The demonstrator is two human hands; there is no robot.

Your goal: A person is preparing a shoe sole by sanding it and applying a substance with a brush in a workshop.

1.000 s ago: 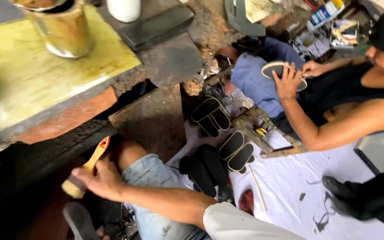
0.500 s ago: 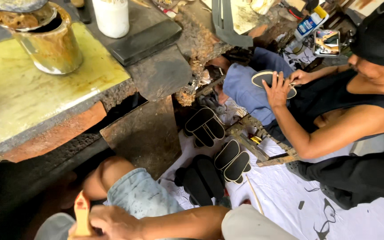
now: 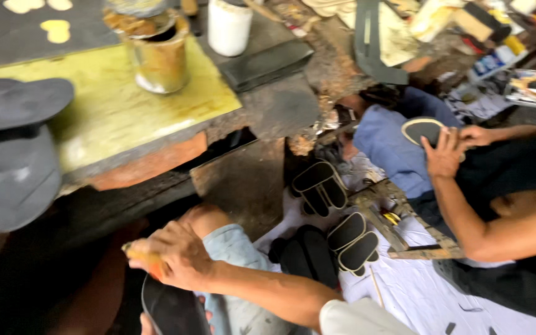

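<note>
- Sole [image 3: 172,310], black and curved, sits low at our lap, just below the workbench [image 3: 113,111]; only its upper part shows, the rest runs off the bottom edge.
- Our right hand [image 3: 178,254] is clenched around a brush handle [image 3: 141,255], orange-yellow, held right over the sole, below the bench's front edge.
- Our left hand [image 3: 147,322] shows only as a fingertip or two under the sole's left rim; we judge it props the sole, but we cannot tell its grip.
- Glue tin [image 3: 156,53] stands on the bench's yellow top, with a white jar [image 3: 229,26] just right of it.
- We cannot see the brush head, nor any wet sheen on the sole, so we cannot tell how much of it is coated; we judge this one is in hand and not finished.
- Right of the bench, black soles [image 3: 321,186] lie in pairs on a white sheet [image 3: 417,291], a second pair [image 3: 355,241] just beyond; whether they are treated we cannot tell.
- Farther right of the bench, another person's hand [image 3: 445,155] presses a sole [image 3: 422,130] on their lap.
- Grey shoe forms [image 3: 17,149] hang over the bench's left end.
</note>
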